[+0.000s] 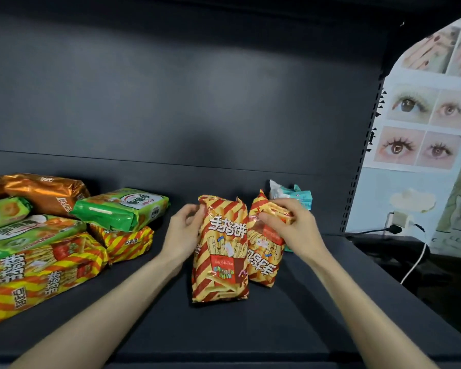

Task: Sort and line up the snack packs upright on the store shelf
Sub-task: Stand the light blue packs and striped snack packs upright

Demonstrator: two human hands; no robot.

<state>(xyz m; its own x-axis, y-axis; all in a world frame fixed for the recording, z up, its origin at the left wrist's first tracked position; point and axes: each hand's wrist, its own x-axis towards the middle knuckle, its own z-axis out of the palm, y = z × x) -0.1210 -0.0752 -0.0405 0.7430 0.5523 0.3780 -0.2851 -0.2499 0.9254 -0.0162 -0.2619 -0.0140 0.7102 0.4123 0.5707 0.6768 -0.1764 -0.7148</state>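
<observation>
We are early in the job. Near the middle of the shelf (290, 328) stand two red-and-yellow striped packs, touching side by side. Our left hand (183, 231) steadies the front striped pack (221, 251) from its left side, fingers curled loosely against its upper edge; whether they truly pinch it we cannot tell. This pack stands upright with its print the right way up. Our right hand (290, 222) has its fingers clamped on the top of the second striped pack (265, 251), which stands on end but with its print upside down, so we judge it needs turning over. Just behind these, toward the back right of the shelf, a pale teal pack (296, 194) shows, mostly hidden.

What is left lies at the left end of the shelf: a loose heap (51, 235), all lying flat and stacked on one another.

Our count there: three striped packs, three green packs, and at least one orange foil pack at the back, perhaps another cut off by the picture's left edge. None of these is sorted or stood up yet.
</observation>
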